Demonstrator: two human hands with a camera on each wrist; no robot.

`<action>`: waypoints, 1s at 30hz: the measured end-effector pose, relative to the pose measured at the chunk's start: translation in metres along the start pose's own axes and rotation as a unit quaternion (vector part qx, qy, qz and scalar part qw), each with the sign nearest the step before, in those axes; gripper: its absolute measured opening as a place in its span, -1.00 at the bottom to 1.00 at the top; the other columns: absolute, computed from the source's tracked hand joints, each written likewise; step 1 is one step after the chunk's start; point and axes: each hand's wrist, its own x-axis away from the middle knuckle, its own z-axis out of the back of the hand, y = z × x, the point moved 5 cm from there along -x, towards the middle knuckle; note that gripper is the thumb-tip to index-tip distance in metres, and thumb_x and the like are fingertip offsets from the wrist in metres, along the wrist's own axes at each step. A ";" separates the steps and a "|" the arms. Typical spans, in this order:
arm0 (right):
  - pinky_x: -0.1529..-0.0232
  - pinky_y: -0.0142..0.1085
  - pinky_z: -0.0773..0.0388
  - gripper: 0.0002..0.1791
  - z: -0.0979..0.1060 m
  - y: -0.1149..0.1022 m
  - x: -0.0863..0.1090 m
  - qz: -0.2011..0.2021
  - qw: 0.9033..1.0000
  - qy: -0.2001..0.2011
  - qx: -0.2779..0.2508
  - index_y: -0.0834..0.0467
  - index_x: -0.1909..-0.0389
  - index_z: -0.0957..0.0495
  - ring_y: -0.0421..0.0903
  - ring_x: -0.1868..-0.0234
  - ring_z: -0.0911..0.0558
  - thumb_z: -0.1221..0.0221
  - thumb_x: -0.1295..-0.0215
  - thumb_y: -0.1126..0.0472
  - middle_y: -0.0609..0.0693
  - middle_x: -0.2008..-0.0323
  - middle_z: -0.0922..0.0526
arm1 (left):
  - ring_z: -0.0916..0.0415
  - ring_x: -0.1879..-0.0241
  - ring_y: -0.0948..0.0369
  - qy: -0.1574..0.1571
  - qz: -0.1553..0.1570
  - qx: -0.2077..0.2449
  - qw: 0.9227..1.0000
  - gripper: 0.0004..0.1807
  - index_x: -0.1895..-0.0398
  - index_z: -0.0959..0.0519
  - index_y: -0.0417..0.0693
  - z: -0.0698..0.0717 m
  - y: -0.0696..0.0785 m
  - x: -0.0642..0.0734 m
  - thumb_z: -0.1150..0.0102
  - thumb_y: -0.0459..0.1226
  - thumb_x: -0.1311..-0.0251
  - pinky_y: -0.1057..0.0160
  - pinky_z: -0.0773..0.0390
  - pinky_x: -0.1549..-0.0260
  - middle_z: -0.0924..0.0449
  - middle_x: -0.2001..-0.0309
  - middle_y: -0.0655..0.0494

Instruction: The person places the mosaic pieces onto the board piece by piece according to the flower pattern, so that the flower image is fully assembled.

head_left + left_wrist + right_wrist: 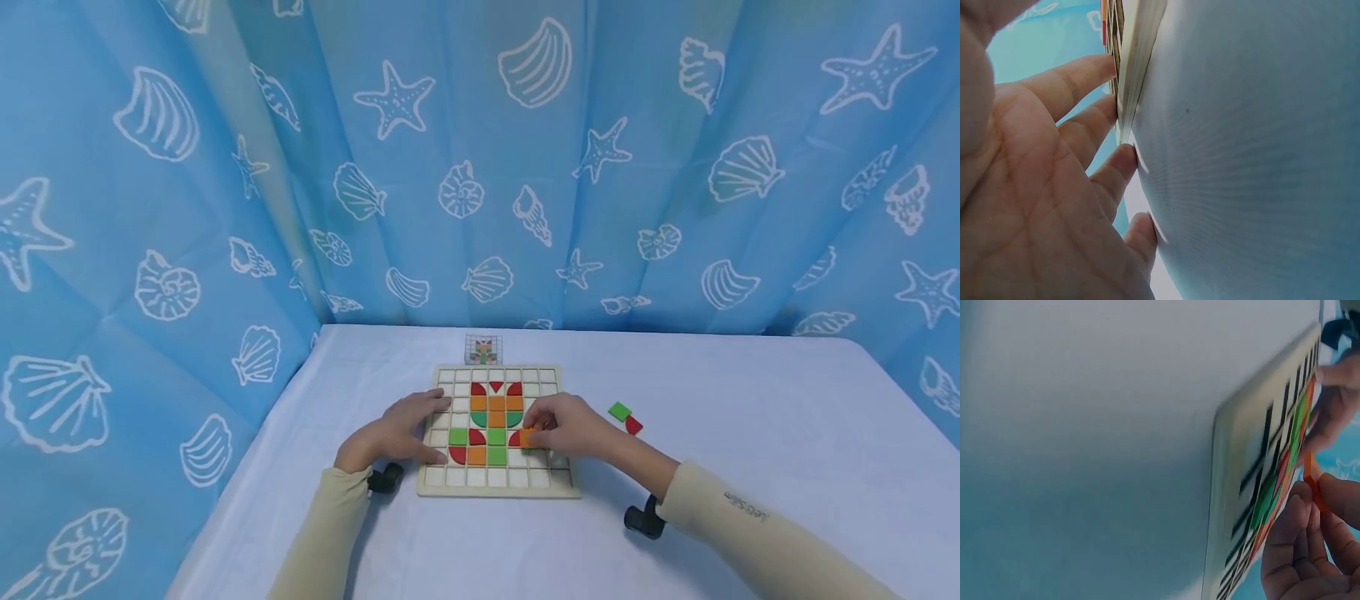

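Note:
A wooden grid board [442, 487] lies on the table with red, orange and green tiles set in its squares. My right hand [570, 427] pinches an orange square tile [528, 439] between thumb and fingers, over the right part of the board, beside a red rounded tile [514, 438]. In the right wrist view the orange tile [1311, 481] stands on edge in the grip. Spread along the board's left edge, my left hand [397, 431] rests with fingertips on the rim and squares; the left wrist view shows its fingers [1088, 131] nearly straight, some reaching the table.
A green tile [619, 411] and a red tile [634, 426] lie loose right of the board. Behind it stands a small pattern card [483, 350] in a clear holder. A blue shell-print curtain [480, 167] hangs behind the white table [750, 400].

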 end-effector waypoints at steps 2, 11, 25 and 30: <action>0.30 -0.38 -0.57 -0.92 -0.006 -0.004 0.000 0.009 1.000 -0.008 -0.001 0.05 0.28 -0.66 -0.17 0.35 -0.53 -0.34 -0.22 0.24 -0.14 0.42 -0.61 | 0.09 -0.56 -0.01 0.003 -0.002 -0.001 1.000 0.04 -0.53 -0.19 0.13 0.001 0.000 0.000 -0.51 0.02 0.04 -0.15 -0.04 -0.49 0.00 -0.58 0.08; 0.23 -0.40 -0.62 -0.94 -0.019 -0.010 0.002 0.012 1.000 -0.019 0.012 0.07 0.31 -0.66 -0.21 0.35 -0.56 -0.33 -0.23 0.28 -0.17 0.40 -0.66 | 0.10 -0.56 -0.01 0.008 -0.002 0.000 1.000 0.02 -0.52 -0.20 0.12 0.003 0.000 -0.001 -0.51 0.01 0.03 -0.16 -0.01 -0.49 0.00 -0.58 0.07; 0.22 -0.37 -0.61 -0.90 -0.027 -0.015 0.003 0.010 0.998 -0.031 0.051 0.03 0.26 -0.64 -0.20 0.32 -0.53 -0.35 -0.23 0.24 -0.19 0.37 -0.63 | 0.10 -0.57 0.00 0.002 0.004 -0.007 1.000 0.04 -0.52 -0.19 0.15 0.001 -0.002 -0.001 -0.52 0.04 0.04 -0.15 -0.02 -0.49 0.00 -0.58 0.09; 0.23 -0.35 -0.59 -0.88 -0.028 -0.016 0.004 0.005 0.998 -0.035 0.056 0.03 0.25 -0.64 -0.18 0.32 -0.52 -0.36 -0.21 0.24 -0.20 0.39 -0.61 | 0.10 -0.57 0.01 -0.002 0.008 -0.006 1.000 0.03 -0.53 -0.19 0.16 0.000 0.000 -0.001 -0.52 0.03 0.04 -0.14 -0.05 -0.49 -0.01 -0.58 0.10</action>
